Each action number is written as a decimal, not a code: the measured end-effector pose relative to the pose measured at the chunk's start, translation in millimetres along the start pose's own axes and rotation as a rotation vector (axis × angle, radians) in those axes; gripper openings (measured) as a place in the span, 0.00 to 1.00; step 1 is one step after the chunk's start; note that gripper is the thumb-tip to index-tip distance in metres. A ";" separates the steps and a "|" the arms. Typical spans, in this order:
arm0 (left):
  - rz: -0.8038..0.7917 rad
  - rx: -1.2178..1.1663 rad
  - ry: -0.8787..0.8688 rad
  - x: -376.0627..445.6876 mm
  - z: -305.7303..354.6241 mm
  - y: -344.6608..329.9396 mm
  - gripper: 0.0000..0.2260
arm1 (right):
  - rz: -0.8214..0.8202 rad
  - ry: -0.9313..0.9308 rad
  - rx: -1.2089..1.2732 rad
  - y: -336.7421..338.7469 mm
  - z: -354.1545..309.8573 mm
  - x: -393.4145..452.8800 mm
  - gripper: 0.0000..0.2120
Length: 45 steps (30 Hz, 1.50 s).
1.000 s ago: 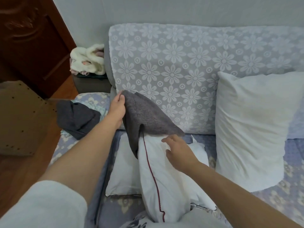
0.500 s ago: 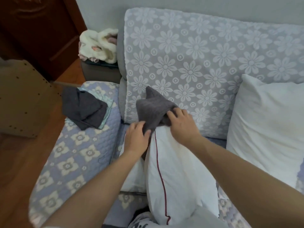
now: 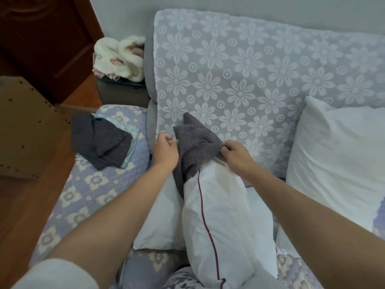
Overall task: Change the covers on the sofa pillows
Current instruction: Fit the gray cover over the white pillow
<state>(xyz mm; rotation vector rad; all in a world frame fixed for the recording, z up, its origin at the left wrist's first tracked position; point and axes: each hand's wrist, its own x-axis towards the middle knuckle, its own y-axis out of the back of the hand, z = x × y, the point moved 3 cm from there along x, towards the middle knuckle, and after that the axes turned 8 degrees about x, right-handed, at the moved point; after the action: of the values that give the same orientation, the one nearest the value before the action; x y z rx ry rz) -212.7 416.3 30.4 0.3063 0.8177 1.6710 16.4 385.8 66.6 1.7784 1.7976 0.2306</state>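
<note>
A white pillow (image 3: pixel 216 209) with a dark red piping line stands on end on the sofa seat. A dark grey cover (image 3: pixel 193 147) caps its top end. My left hand (image 3: pixel 165 152) grips the cover's left edge with curled fingers. My right hand (image 3: pixel 235 154) pinches the cover's right edge at the pillow's top corner. A second bare white pillow (image 3: pixel 160 222) lies flat beneath and to the left. A third white pillow (image 3: pixel 337 159) leans against the flowered backrest on the right.
Another dark grey cover (image 3: pixel 100 142) lies folded on the sofa armrest (image 3: pixel 83 188), over a pale blue cloth. A fluffy white bundle (image 3: pixel 118 57) sits on a small dark stand behind. A wooden door and a brown board stand left.
My left hand moved down from the cover's top to its left edge. My right hand moved up from the pillow to the cover's right edge. The cover now sits spread between both hands.
</note>
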 end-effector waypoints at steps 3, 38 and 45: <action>0.193 0.137 -0.536 -68.0 17.4 1.5 0.07 | -0.014 -0.067 0.083 4.5 4.4 -4.6 0.09; -0.083 0.288 -0.164 -154.9 10.5 -52.7 0.25 | 0.452 0.636 -0.424 -12.4 10.5 -101.0 0.13; 0.117 0.435 -0.478 -152.1 5.4 -42.4 0.09 | 0.279 0.548 -0.437 -3.7 52.7 -116.3 0.10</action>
<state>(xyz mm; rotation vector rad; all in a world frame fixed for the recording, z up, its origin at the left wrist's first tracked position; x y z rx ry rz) -135.8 278.6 40.5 1.0298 0.7979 1.4248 32.2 259.6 55.3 1.7303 1.6497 1.2252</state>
